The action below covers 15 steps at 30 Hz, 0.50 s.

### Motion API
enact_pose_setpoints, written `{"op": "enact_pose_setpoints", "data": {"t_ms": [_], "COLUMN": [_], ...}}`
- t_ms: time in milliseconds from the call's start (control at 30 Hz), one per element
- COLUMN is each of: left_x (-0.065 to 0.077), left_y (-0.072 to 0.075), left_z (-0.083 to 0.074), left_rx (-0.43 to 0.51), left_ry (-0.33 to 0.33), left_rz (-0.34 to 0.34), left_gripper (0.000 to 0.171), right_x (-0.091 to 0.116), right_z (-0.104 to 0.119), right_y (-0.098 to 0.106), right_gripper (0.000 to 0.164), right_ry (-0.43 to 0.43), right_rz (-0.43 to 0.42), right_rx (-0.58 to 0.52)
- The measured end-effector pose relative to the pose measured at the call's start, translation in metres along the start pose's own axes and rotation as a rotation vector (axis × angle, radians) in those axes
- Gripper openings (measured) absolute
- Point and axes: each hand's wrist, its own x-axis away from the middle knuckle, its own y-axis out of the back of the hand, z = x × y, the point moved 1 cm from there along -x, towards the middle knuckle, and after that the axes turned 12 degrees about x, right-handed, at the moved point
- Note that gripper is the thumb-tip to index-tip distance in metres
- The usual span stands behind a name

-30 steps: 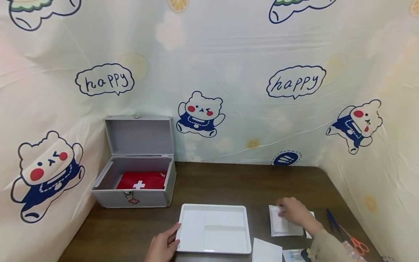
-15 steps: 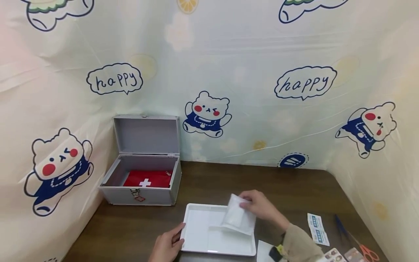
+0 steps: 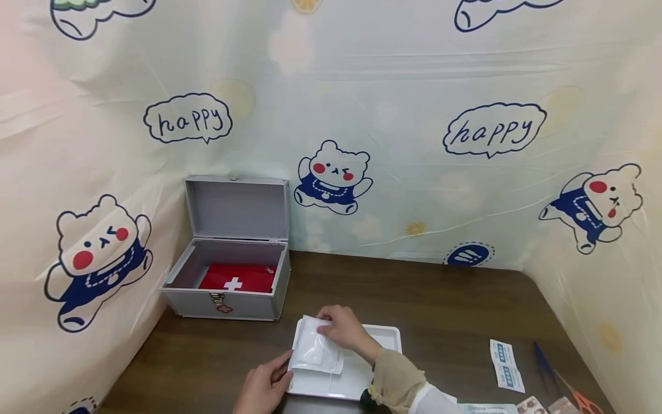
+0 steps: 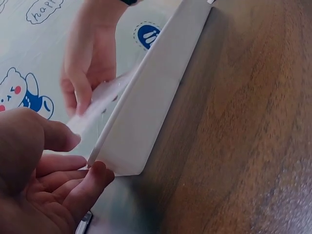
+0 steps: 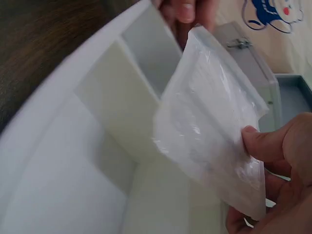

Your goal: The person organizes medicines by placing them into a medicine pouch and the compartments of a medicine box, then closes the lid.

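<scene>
Pinching a white packet [image 3: 312,352] in the right hand [image 3: 343,329], holding it tilted over the left part of the white tray [image 3: 353,378]! Gripping that tray's edge with the left hand [image 3: 262,384]. Blocking part of it with a tan sleeve [image 3: 397,374]. Spot an open metal box [image 3: 243,307] behind, red pouch [image 3: 219,277] inside; now, rightward, wrappers [image 3: 507,365], then scissors [image 3: 585,402].

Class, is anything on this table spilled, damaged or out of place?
Nothing stands out: I see no spill or damage in view. The white packet slants, but the right hand holds it over the tray. The open case has the red pouch inside.
</scene>
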Motion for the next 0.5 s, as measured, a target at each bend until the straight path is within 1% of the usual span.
{"op": "enact_pose_setpoints", "data": {"t_ms": [33, 167, 267, 367, 500], "left_x": [0.001, 0.003, 0.002, 0.001, 0.001], "left_y": [-0.001, -0.002, -0.003, -0.004, -0.005], "left_z": [0.0, -0.001, -0.001, -0.002, -0.003], "left_rx": [0.013, 0.048, 0.085, 0.098, 0.083], "left_ry": [-0.011, -0.067, -0.077, -0.068, -0.049], "left_rz": [0.0, -0.003, -0.013, -0.022, -0.026], "left_gripper": [0.044, 0.048, 0.049, 0.049, 0.048], "right_x": [0.0, 0.003, 0.006, 0.009, 0.018], "right_z": [0.002, 0.004, 0.004, 0.004, 0.004], "right_y": [-0.003, -0.016, -0.021, -0.021, -0.011], "right_gripper": [0.008, 0.013, 0.016, 0.021, 0.02], "right_ry": [-0.007, -0.019, -0.032, -0.044, 0.002], "right_rz": [-0.012, -0.089, -0.139, -0.171, -0.178], "right_rx": [0.021, 0.173, 0.266, 0.292, 0.273]}}
